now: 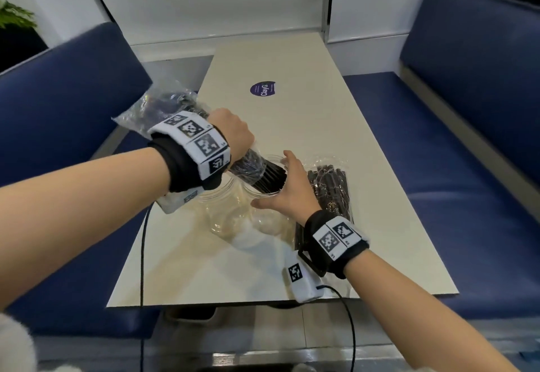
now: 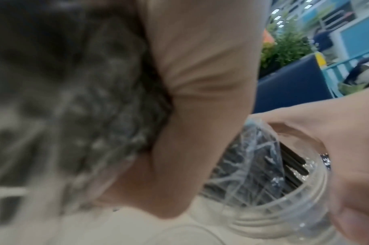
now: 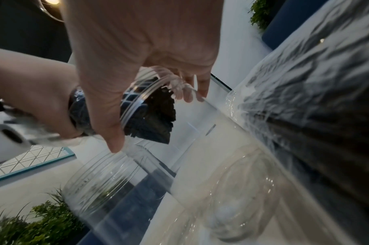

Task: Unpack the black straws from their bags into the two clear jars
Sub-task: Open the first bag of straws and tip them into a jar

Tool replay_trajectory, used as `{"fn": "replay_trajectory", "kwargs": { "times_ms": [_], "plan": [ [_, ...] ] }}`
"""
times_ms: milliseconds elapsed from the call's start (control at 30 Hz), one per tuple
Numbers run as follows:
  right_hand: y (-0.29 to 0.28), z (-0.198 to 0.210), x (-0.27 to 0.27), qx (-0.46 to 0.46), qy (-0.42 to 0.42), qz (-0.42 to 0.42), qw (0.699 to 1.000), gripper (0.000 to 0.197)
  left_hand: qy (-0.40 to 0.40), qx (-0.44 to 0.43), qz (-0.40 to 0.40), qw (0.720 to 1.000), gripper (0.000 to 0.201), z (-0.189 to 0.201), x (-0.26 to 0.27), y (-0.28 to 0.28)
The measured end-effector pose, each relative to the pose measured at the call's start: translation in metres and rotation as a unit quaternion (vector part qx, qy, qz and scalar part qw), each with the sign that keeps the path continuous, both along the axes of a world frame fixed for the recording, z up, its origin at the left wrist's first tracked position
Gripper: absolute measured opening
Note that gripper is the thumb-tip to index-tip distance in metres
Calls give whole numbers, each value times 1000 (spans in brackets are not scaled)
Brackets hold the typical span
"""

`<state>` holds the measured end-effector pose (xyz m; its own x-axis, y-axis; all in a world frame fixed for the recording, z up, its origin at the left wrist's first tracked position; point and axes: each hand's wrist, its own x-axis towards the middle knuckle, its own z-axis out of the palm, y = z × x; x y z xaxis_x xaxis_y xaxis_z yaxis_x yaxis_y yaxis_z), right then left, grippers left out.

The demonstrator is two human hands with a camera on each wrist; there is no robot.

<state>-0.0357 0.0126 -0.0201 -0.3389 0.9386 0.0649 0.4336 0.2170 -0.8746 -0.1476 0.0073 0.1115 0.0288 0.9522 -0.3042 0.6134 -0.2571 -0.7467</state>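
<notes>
My left hand [image 1: 233, 137] grips a clear bag of black straws [image 1: 163, 108] and holds it tilted down to the right. The bare straw ends [image 1: 270, 177] stick out of the bag's open end into the mouth of the right clear jar [image 1: 267, 222]. My right hand [image 1: 285, 184] holds this jar by its rim, thumb on the near side and fingers on the far side. In the right wrist view the straw ends [image 3: 154, 122] sit just inside the jar rim [image 3: 141, 99]. The left clear jar [image 1: 220, 211] stands beside it with no straws in it.
A second bag of black straws [image 1: 330, 187] lies on the cream table [image 1: 292, 126] just right of the jars. Blue bench seats [image 1: 455, 167] flank the table on both sides. A round purple sticker [image 1: 263, 89] marks the table's far part. Black cables hang over the near edge.
</notes>
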Motion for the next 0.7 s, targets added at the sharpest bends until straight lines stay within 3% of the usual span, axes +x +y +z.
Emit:
{"fn": "replay_trajectory", "kwargs": {
  "times_ms": [333, 700],
  "plan": [
    [3, -3, -1, 5, -8, -2, 1000, 115, 131, -11, -97, 987, 25, -17, 30, 7],
    [3, -2, 1, 11, 2, 16, 1000, 113, 142, 68, -120, 980, 27, 34, 22, 2]
  ]
}}
